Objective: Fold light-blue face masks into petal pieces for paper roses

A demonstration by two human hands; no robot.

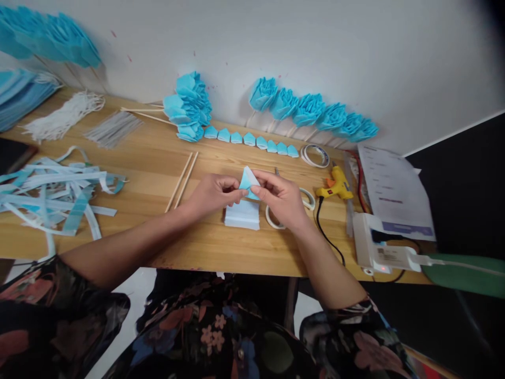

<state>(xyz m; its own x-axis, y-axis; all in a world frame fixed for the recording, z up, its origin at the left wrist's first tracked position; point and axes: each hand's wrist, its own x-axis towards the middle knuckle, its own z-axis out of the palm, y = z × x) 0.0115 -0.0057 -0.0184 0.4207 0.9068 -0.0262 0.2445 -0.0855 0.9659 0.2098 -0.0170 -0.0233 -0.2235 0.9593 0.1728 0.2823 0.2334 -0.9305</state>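
Both hands meet over the middle of the wooden table (150,158). My left hand (215,193) and my right hand (280,197) each pinch a small light-blue folded paper piece (248,180), which stands up between the fingertips. Just below the hands lies a stack of pale blue paper squares (243,216). A pair of white-handled scissors (305,202) lies partly hidden under my right hand.
A row of folded blue pieces (252,140) and blue paper flowers (311,109) on sticks line the wall. Two wooden sticks (182,180), a tape roll (314,156), a yellow glue gun (335,185), a white power strip (381,248), printed sheets (394,192) and blue paper strips (51,192) lie around.
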